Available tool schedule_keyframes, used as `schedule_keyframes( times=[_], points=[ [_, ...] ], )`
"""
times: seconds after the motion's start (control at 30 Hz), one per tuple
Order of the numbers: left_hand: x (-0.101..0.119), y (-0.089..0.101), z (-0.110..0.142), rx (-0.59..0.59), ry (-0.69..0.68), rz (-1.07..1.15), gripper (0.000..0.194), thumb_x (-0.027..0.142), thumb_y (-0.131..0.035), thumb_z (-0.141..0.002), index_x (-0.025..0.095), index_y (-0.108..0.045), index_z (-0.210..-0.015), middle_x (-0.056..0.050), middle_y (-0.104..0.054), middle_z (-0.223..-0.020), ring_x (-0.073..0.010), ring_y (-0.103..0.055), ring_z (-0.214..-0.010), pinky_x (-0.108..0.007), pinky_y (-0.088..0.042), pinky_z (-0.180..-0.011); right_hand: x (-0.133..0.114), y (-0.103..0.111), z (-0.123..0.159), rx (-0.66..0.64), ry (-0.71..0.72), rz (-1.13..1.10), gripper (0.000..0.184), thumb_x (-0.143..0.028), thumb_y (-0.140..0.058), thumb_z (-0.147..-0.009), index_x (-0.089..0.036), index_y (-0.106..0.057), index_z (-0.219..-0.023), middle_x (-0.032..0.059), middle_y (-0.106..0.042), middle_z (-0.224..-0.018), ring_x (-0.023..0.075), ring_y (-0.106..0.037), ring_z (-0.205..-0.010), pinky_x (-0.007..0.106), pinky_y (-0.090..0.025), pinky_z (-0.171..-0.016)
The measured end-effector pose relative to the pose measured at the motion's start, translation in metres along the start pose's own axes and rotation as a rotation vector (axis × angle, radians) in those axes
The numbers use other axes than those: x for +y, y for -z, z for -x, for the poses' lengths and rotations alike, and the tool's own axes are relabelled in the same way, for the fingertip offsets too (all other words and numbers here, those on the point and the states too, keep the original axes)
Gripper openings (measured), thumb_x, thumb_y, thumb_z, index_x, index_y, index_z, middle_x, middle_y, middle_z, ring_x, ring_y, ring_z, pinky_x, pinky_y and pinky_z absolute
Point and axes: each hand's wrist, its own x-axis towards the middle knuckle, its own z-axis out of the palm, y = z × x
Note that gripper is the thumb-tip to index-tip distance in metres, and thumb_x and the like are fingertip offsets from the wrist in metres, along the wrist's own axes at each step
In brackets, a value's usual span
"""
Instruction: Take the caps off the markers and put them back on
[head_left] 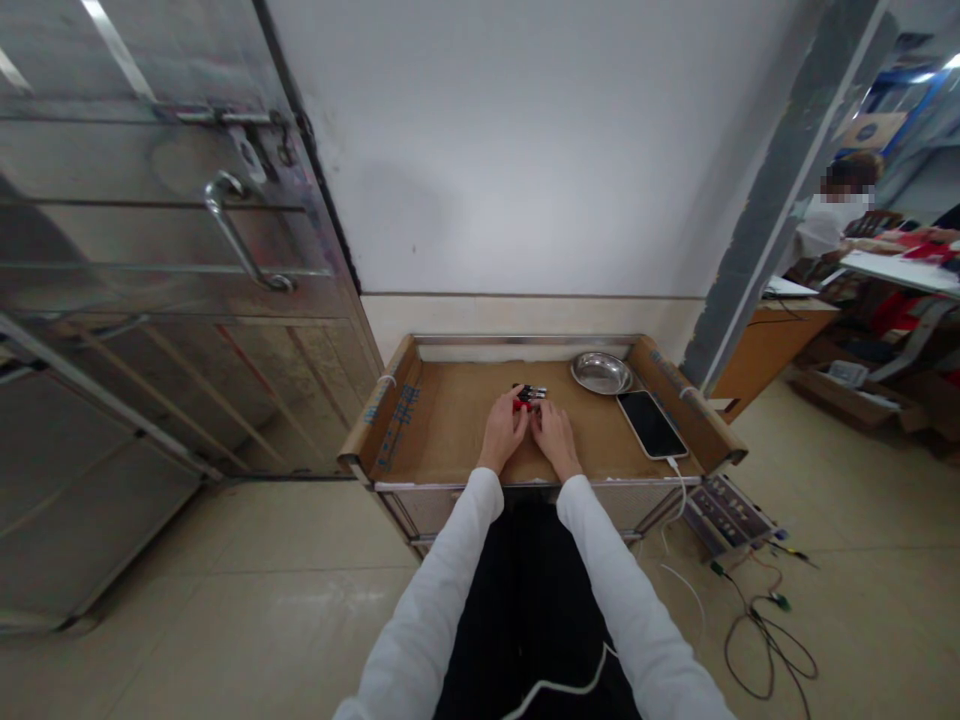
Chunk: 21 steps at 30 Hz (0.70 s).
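Observation:
Both of my hands rest low over the brown cardboard-lined tray top of a cart (450,440), close together near its middle. My left hand (502,432) is closed, its fingers at a small red object (520,404) whose kind I cannot make out. My right hand (553,438) is curled beside it, fingertips meeting near the red object's right end; what they pinch is too small to name. Just beyond the fingertips lie several small black and silver pieces (534,392), side by side. My hands partly cover the red object.
A round metal dish (601,372) and a phone (651,424) with a white cable (681,492) are to the right on the cart. Raised sides edge the cart. A dark device (731,515) and cables (765,630) lie on the floor. A person (832,215) sits far right.

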Motion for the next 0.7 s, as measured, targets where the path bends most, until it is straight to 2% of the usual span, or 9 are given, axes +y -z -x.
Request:
schedule_keyframes(
  times=[0.2,0.43,0.7],
  points=[
    [-0.006,-0.004,0.002,0.088,0.054,0.089,0.032,0.030,-0.042,-0.094,0.018,-0.043,-0.123,-0.013,-0.056,-0.118,-0.0188,-0.058,-0.105,-0.036,-0.048,-0.092,0.002,-0.002,-0.001,-0.048,0.077,-0.094,0.017,-0.018,-0.045,-0.090,-0.016,-0.058,-0.100,0.0097,-0.066,-0.100,0.0196,-0.060,-0.092,0.031,-0.042,-0.084],
    [-0.008,-0.001,0.001,0.227,0.201,0.142,0.026,0.028,-0.040,-0.094,0.018,-0.045,-0.117,-0.011,-0.059,-0.110,-0.0181,-0.058,-0.103,-0.034,-0.048,-0.091,0.005,-0.002,-0.002,-0.077,0.049,-0.151,0.019,-0.013,-0.044,-0.088,-0.017,-0.060,-0.098,0.0085,-0.065,-0.101,0.0185,-0.059,-0.095,0.029,-0.043,-0.086],
    [-0.012,-0.002,0.000,0.323,0.296,0.125,0.023,0.028,-0.039,-0.095,0.018,-0.045,-0.114,-0.010,-0.058,-0.105,-0.0170,-0.059,-0.095,-0.032,-0.048,-0.086,0.004,-0.001,-0.001,-0.048,0.074,-0.158,0.022,-0.020,-0.039,-0.094,-0.018,-0.061,-0.098,0.0083,-0.066,-0.100,0.0181,-0.060,-0.095,0.028,-0.043,-0.086]
  ],
)
